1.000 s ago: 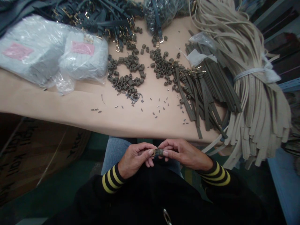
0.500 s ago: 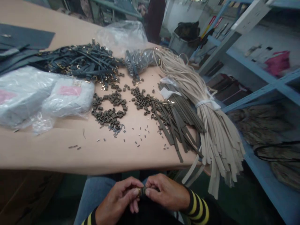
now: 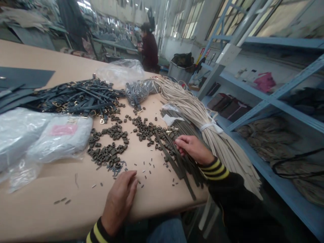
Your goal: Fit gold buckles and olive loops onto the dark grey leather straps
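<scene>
My right hand reaches over a heap of olive leather straps, its fingertips at or just above them, with nothing visible in its grip. My left hand rests on the tan table top, fingers slightly curled and empty. Its fingertips lie close to scattered small metal tubes and a spread of dark olive strap loops. The piece with the gold buckle from my earlier grip does not show; my right fingers or the straps may hide it.
Dark blue straps with gold buckles and plastic-wrapped packs lie at the table's far left. A tied bundle of beige straps hangs over the right edge. Blue metal shelving stands right; a co-worker sits far back.
My hands have parted from their pinch on the small buckled piece above my lap and now lie on the table, the right over the olive straps. The view has tilted up.
</scene>
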Tool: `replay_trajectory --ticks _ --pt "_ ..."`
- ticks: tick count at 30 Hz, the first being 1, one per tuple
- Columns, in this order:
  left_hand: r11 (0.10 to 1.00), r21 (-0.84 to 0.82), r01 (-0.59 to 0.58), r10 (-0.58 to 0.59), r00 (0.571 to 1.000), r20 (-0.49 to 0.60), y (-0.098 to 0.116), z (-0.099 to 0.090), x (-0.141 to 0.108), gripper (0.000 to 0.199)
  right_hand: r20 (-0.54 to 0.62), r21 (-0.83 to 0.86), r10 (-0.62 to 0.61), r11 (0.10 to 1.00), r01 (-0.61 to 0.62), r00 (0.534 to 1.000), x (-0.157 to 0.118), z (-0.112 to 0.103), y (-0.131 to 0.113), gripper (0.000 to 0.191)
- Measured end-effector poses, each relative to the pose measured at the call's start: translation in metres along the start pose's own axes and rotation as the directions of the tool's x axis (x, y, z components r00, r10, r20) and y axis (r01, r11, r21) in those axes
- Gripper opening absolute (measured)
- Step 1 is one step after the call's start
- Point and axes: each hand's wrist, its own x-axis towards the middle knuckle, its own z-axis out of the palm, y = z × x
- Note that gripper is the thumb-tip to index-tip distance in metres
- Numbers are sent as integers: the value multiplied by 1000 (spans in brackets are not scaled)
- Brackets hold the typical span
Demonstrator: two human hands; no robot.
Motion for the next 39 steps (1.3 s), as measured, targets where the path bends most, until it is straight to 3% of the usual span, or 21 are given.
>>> replay_trajectory --ticks 3,6,11,15,18,20,22,23,24,26,29,32,35,39 --pt "974 163 -158 163 987 -16 -11 7 -2 19 -148 -183 14 982 -42 989 49 -11 21 23" --pt "953 219 -209 217 976 -14 -10 7 -4 18 -295 -305 65 939 -158 953 74 -14 47 20" --pt "956 188 -225 229 973 4 -8 6 -2 17 -353 -402 147 868 -291 924 83 -17 72 13" --pt "979 103 -175 178 984 -18 -9 6 -2 16 -335 -403 144 872 -279 931 71 -31 58 12" --pt "999 -50 -18 16 999 -43 4 3 -4 16 -243 -359 112 912 -197 963 29 -37 37 13" --pt "943 -238 234 -234 972 31 21 1 -6 22 -104 -254 95 960 -119 990 -13 -27 22 13" --pt "729 -445 520 -457 854 250 39 -1 -8 34 154 103 52 992 -68 987 -58 -5 10 15" --pt "595 -521 612 -494 790 365 46 -1 -9 39 291 223 22 971 -90 956 -78 9 6 17" --pt "475 -589 654 -515 749 417 52 -1 -11 40 400 291 6 947 -133 916 -96 23 3 18" --pt "317 -688 653 -575 709 408 57 -2 -14 35 537 367 13 897 -247 844 -124 50 1 21" --pt "203 -737 644 -651 651 390 52 -8 -23 31 611 423 31 832 -360 791 -144 76 8 25" --pt "160 -732 662 -686 608 400 48 -14 -37 33 634 450 0 813 -369 774 -147 86 16 26" --pt "212 -685 697 -666 616 420 51 -12 -54 37 628 489 -53 803 -341 776 -144 93 15 23" --pt "307 -527 792 -511 605 611 56 -3 -74 40 574 609 -94 713 -347 814 -141 111 0 23"
